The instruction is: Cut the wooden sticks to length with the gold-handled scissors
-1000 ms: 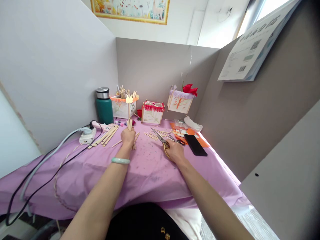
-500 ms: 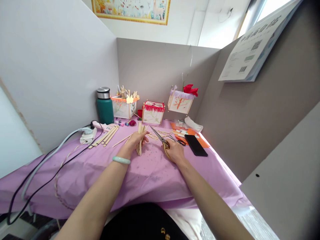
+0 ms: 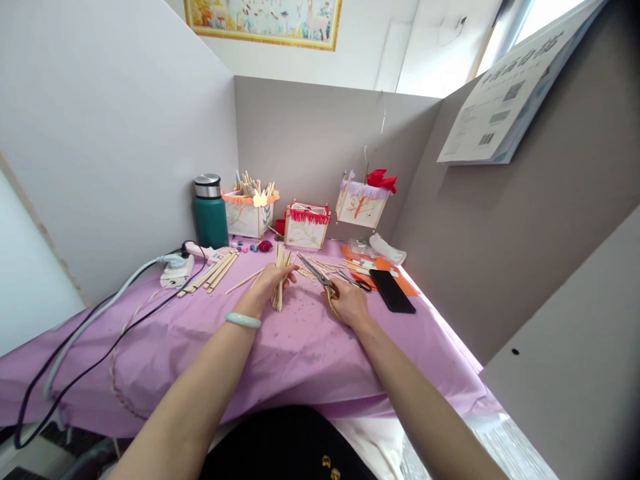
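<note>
My left hand [image 3: 270, 281] is closed round a bundle of thin wooden sticks [image 3: 279, 300], which stands roughly upright over the purple cloth [image 3: 310, 353]. A pale green bangle [image 3: 243, 320] circles that wrist. In my right hand [image 3: 349, 301] are gold-handled scissors [image 3: 320, 275], their blades pointing up and left towards the bundle without visibly touching it. Loose sticks [image 3: 327, 265] lie just behind the scissors. A second pair of scissors with dark handles [image 3: 361, 285] rests beyond my right hand, beside a black phone [image 3: 393, 291].
A green bottle [image 3: 211, 217] and decorated boxes [image 3: 306, 230] stand along the back; another box [image 3: 361, 203] holds a red flower. Flat sticks [image 3: 213, 275], a power strip [image 3: 176, 272] and cables are at the left. Orange sheets [image 3: 410, 285] lie right. Grey partitions [image 3: 320, 140] enclose the table.
The scissors' tips have shifted slightly left, nearer the bundle. Both hands keep almost the same place and hold.
</note>
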`<state>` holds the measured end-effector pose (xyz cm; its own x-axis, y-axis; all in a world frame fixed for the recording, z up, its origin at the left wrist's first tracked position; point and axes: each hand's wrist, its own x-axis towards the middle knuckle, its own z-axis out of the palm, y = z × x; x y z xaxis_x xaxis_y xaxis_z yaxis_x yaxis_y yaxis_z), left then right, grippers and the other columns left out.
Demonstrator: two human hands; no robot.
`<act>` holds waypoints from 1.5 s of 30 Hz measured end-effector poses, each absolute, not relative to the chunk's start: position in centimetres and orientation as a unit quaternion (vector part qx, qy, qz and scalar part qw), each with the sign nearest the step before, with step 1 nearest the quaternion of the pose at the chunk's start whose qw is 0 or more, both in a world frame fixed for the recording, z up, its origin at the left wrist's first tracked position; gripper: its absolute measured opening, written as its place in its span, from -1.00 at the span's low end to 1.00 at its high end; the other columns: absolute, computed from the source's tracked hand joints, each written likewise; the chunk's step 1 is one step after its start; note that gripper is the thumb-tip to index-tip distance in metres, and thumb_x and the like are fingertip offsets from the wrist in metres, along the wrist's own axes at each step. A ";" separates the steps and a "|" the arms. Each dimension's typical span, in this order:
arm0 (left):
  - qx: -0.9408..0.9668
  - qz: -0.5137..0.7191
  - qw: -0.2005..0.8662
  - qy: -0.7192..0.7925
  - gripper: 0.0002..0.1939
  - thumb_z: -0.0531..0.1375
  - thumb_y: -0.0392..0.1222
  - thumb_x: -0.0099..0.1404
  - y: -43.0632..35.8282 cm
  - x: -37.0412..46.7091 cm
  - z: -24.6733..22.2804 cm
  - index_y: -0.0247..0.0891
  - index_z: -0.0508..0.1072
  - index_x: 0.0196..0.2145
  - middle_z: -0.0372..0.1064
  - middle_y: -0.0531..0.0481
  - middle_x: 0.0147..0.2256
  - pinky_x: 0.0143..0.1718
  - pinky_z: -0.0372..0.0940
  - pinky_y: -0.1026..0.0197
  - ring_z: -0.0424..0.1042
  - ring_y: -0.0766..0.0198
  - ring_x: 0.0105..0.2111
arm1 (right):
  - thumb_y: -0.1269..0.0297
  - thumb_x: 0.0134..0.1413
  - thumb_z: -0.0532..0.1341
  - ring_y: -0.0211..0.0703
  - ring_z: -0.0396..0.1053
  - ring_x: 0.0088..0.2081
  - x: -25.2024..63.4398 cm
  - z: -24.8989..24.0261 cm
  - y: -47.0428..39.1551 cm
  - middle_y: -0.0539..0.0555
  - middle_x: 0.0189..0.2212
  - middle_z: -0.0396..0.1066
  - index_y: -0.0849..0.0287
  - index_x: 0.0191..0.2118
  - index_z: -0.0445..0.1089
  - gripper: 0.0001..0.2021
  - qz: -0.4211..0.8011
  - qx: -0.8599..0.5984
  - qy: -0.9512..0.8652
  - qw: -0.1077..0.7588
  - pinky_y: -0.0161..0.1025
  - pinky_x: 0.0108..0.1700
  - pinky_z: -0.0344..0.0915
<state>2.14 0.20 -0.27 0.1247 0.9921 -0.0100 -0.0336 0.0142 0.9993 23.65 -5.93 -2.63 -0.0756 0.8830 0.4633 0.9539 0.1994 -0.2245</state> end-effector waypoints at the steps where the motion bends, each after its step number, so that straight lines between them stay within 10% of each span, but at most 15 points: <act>1: 0.524 0.466 0.547 0.457 -0.68 0.28 -0.09 0.16 0.3 2.1 -0.3 -0.41 0.51 -0.22 0.40 0.02 -0.59 -0.75 -0.05 0.35 0.14 0.46 -0.76 | 0.09 0.21 0.11 -0.14 0.41 -0.27 23.7 -2.7 -5.9 0.01 -0.29 0.53 0.04 -0.14 0.43 -0.76 -0.068 -0.629 -0.730 0.259 -0.29 -0.31 0.08; 33: 0.546 0.461 0.567 0.411 -0.52 0.26 -0.26 0.10 0.0 2.3 -0.6 -0.39 0.41 0.01 0.53 -0.09 -0.42 -0.73 0.07 0.34 0.26 0.40 -0.71 | 0.08 0.24 0.04 -0.11 0.42 -0.24 23.7 -3.0 -5.6 0.04 -0.26 0.52 0.00 -0.10 0.41 -0.73 -0.077 -0.656 -0.718 0.219 -0.27 -0.28 0.13; 45: 0.553 0.406 0.553 0.473 -0.84 0.22 -0.24 0.14 -1.6 2.5 1.0 -0.38 0.51 -0.51 0.26 0.01 -0.75 -0.71 0.05 0.36 0.20 0.39 -0.73 | 0.09 0.25 0.07 -0.09 0.44 -0.16 23.9 -3.1 -5.4 0.07 -0.20 0.51 0.03 -0.05 0.41 -0.72 -0.089 -0.674 -0.700 0.219 -0.27 -0.22 0.18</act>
